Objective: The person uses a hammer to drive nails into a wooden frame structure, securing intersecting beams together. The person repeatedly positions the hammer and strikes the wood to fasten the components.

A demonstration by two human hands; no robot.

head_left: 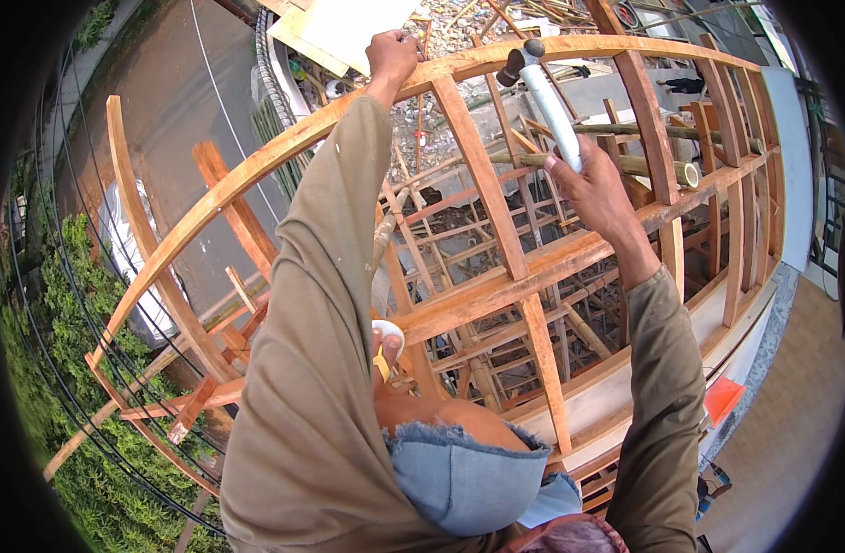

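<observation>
My right hand is wrapped round the pale handle of a hammer. The hammer's dark head points away from me and overlaps the long curved top beam of a timber frame. At the far side, my left hand is closed at that same beam, left of the hammer head. Whatever its fingers pinch, if anything, is too small to name. Between my two hands an upright post runs from the top beam down to a lower wooden rail.
My knee in frayed denim shorts and a foot in a sandal are by the lower rail. Bamboo poles cross below through the open framework. Black cables run at the left, over greenery and a road. An orange piece is at the right.
</observation>
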